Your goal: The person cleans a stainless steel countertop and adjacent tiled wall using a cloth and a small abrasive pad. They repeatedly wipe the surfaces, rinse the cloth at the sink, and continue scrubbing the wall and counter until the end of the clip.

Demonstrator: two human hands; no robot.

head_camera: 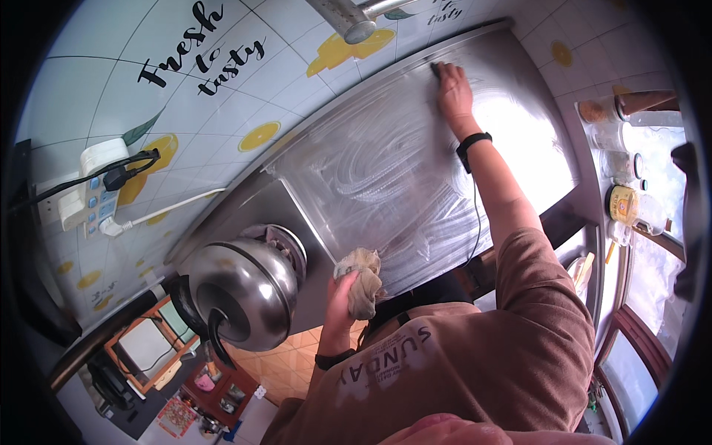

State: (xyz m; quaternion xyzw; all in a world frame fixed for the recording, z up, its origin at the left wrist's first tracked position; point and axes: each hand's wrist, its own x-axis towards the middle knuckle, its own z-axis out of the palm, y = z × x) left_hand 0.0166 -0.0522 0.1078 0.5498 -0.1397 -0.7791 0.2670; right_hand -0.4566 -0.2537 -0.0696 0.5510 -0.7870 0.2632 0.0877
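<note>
My right hand (456, 94) is stretched out to the far side of a stainless steel worktop (389, 172), near its back edge. It grips a small dark pad (435, 69), mostly covered by the fingers. Whitish, streaky smears curve across the metal surface. A crumpled beige cloth (361, 278) is bunched in my left hand (340, 295), close to the worktop's front left corner. A dark band circles each wrist.
A shiny metal kettle (245, 295) with a black handle stands left of my left hand, beside a round burner (283, 245). A plugged-in power strip (103, 194) hangs on the tiled wall. Glass jars (612, 139) line the windowsill at right. A metal pipe (347, 22) juts out above.
</note>
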